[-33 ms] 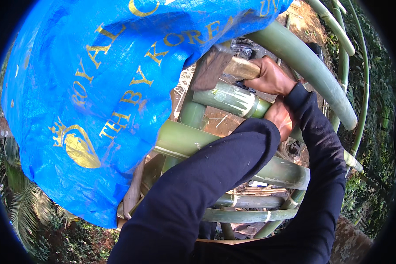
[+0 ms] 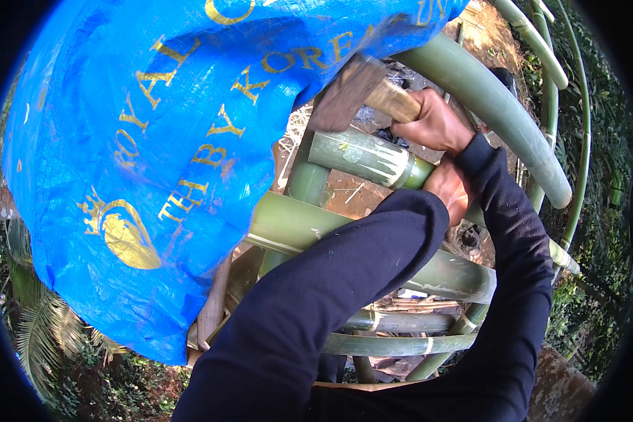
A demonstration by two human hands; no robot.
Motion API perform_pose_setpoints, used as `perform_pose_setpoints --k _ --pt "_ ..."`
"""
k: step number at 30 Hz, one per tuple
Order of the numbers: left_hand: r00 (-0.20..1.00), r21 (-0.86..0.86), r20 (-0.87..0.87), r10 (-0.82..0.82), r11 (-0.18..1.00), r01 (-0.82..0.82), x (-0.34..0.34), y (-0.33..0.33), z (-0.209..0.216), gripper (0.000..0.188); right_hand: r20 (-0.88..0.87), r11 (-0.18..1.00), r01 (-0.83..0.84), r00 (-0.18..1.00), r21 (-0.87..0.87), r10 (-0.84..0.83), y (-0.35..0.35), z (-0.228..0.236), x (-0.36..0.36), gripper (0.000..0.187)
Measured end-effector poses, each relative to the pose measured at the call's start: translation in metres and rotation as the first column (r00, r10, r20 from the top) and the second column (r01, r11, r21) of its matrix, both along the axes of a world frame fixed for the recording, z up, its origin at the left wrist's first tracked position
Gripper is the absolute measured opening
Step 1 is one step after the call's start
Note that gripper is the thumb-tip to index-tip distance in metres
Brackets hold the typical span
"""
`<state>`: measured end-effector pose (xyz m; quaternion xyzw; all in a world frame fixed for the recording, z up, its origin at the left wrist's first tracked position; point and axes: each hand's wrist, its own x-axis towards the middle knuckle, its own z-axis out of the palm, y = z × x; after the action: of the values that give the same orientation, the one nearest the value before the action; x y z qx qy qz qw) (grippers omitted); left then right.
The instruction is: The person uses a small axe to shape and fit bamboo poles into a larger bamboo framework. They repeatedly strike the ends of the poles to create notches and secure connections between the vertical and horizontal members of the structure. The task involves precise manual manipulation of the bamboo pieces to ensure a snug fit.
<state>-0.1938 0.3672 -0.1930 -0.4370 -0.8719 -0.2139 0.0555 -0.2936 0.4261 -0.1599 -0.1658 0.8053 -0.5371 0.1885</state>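
My right hand (image 2: 436, 121) is closed round the short wooden handle of a hatchet (image 2: 349, 90) with a broad brown head. The head hangs just above the far-left end of a short green bamboo section (image 2: 355, 151); whether it touches the bamboo I cannot tell. Pale streaks of stripped skin mark the section near its joint. Close below, my left hand (image 2: 449, 184) wraps the section's near-right end, with its fingers partly hidden behind my right wrist. The dark left sleeve (image 2: 330, 281) crosses over a thick bamboo pole (image 2: 288, 219).
A large blue tarp (image 2: 211, 141) with yellow printing covers the left and top. Another thick bamboo pole (image 2: 499, 112) slants down at the right. Thinner bamboo rails (image 2: 401, 343) run below my arms, and pale shavings (image 2: 288, 148) lie beside the tarp. Green foliage (image 2: 598, 211) borders the right.
The hatchet head has risen slightly and tilted, with my right hand shifting a little with it. My left hand and the bamboo section look unmoved.
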Motion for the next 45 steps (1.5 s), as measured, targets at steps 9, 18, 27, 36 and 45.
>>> perform_pose_setpoints --k 9,18,27,36,45 --pt "0.999 -0.094 0.039 0.003 0.996 0.001 0.003 0.003 -0.005 0.034 -0.143 0.987 -0.056 0.987 0.152 0.078 -0.001 0.001 0.000 0.023" --pt "1.000 -0.048 -0.014 0.007 0.999 -0.008 0.000 0.002 -0.010 0.032 -0.122 0.991 -0.049 0.990 0.121 0.064 0.002 0.013 -0.002 0.022" --pt "0.997 -0.139 0.078 -0.020 0.990 0.031 0.003 0.002 -0.002 0.040 -0.186 0.991 -0.036 0.981 0.128 0.060 0.004 0.006 0.002 0.024" --pt "0.988 -0.167 0.144 -0.049 0.983 0.073 -0.004 0.003 0.011 0.042 -0.221 0.970 -0.098 0.964 0.224 0.149 0.008 0.006 -0.002 0.026" --pt "0.980 -0.224 0.192 -0.045 0.971 0.088 -0.004 0.004 0.015 0.043 -0.177 0.980 -0.071 0.979 0.188 0.105 0.009 0.000 0.002 0.022"
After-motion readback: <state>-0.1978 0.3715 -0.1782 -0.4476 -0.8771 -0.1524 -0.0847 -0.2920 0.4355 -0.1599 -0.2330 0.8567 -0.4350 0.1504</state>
